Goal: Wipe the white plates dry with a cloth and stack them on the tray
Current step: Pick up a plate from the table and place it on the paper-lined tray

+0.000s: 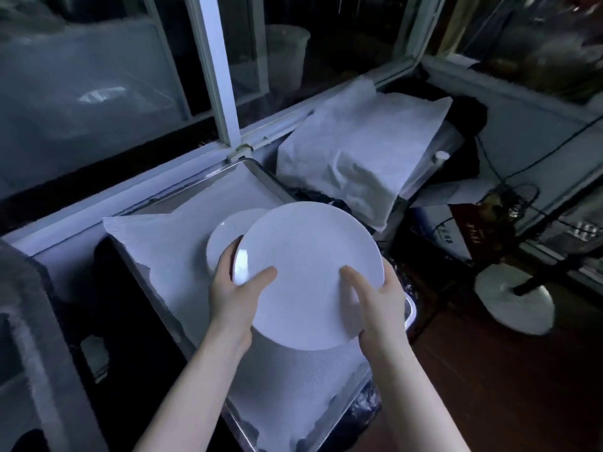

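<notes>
Left hand (233, 290) grips the left rim of the white plate (310, 252), thumb on its face. Right hand (380, 305) grips the right rim likewise. The plate is over the cloth-lined tray (262, 172), beside the stacked plate (226, 234).

Home, prob. a cluttered window-side corner: sliding window (215, 76) w/ pale frame, wood floor (489, 386), fan base (515, 298) & loose cables (489, 164) at right, cloth-lined metal tray (264, 177), white plate (310, 272) over it.

Readable text: none I can make out | faint marks on a pale box (439, 236) to my right: too blurred to read | gold marks on a dark red panel (479, 238): illegible
</notes>
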### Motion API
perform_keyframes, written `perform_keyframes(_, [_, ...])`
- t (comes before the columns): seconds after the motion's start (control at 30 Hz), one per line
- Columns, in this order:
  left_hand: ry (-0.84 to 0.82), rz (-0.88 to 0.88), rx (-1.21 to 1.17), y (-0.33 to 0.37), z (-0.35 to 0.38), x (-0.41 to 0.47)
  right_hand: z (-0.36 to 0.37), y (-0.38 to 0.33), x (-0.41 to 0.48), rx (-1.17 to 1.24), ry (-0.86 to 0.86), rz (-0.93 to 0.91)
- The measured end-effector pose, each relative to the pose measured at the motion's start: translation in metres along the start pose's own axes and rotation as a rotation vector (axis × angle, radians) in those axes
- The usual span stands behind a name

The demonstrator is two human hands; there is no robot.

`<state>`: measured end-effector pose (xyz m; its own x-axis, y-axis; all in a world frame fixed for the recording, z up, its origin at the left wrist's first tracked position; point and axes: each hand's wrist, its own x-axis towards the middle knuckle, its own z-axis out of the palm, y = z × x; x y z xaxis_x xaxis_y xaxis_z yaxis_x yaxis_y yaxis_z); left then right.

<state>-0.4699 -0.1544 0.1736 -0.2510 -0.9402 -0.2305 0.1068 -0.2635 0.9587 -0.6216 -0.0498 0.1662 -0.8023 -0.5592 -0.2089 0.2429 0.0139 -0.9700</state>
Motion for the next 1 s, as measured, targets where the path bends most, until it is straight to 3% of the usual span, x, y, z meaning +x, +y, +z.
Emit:
perform_keyframes(0.3, [-0.524, -0.103, 0.098, -0.023, 0.057, -0.137, -0.153, -0.013, -0.154, 0.021, 0.436, -0.071])
perform_keyframes(0.53, [-0.941, -0.17, 0.275, -0.058, 0.152, -0.294, -0.303, -0.01, -0.285, 0.244, 0.843, -0.147])
perform_keyframes(0.73, [-1.244, -0.172, 0.399, -0.103, 0.237, -0.468, -0.446, -0.007, -0.404, 0.36, 1.166, -0.221])
perform_keyframes(1.0, [-1.677, -0.2, 0.45, -0.179, 0.312, -0.762, -0.629, -0.008, -0.62, 0.292, 1.566, -0.247])
